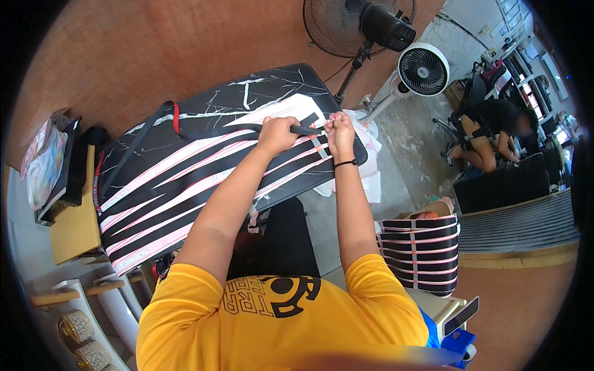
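Note:
My left hand (277, 135) is closed around a dark flat strap (216, 132). The strap's end sticks out toward my right hand, and its long tail runs left across the table, with a red stretch partway along. My right hand (340, 131) pinches a small white piece, perhaps a strip end, too small to make out. Under both hands lie long black strips (232, 166) alternating with white, pink-edged ones (291, 110), spread side by side. Short pieces of tape (319, 146) cross them near my right hand.
The black marble-patterned table (291, 77) ends just beyond my right hand. Papers (371, 179) lie past that edge. Two fans (423, 69) stand at the back. Bundled striped strips (417, 253) hang at right. A seated person (489, 133) works farther off. A shelf with a plastic bag (48, 164) stands left.

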Available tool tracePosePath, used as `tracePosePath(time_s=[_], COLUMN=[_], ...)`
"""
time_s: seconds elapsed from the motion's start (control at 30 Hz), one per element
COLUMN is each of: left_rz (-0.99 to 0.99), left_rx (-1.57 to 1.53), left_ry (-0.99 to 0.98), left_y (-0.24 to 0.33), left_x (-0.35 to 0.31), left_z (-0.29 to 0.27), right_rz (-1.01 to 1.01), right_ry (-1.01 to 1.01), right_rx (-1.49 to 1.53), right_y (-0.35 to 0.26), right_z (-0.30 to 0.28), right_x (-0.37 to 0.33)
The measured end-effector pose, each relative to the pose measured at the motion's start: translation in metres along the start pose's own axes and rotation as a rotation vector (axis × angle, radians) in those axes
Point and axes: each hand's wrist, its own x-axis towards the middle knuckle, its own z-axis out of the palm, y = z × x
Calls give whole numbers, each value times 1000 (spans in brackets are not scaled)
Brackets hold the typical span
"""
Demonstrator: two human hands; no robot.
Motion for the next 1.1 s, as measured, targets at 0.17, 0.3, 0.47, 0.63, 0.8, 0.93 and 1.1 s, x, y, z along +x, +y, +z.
tracePosePath(time_s=[0.17, 0.3, 0.47, 0.63, 0.8, 0.93, 1.1], left_rz=[17, -16, -8, 87, -128, -146, -44], left_rx=[-12, 17, -113, -472, -102, 84, 207], left_ry=[29, 31, 118, -3, -329, -357, -294], left_y=[-4, -9, -16, -21, -3, 23, 38], left_x=[0, 5, 7, 15, 30, 14, -10], left_z=[3, 3, 12, 8, -7, -9, -3], right_rz=[-13, -110, -72, -156, -165, -229, -262], right_ry=[-14, 31, 18, -23, 81, 124, 125], right_rx=[135, 240, 105, -88, -186, -187, -119], right_y=[2, -8, -14, -13, -5, 5, 9], right_z=[-5, -12, -9, 10, 20, 19, 11], right_x=[1, 1, -3, -25, -46, -46, -43])
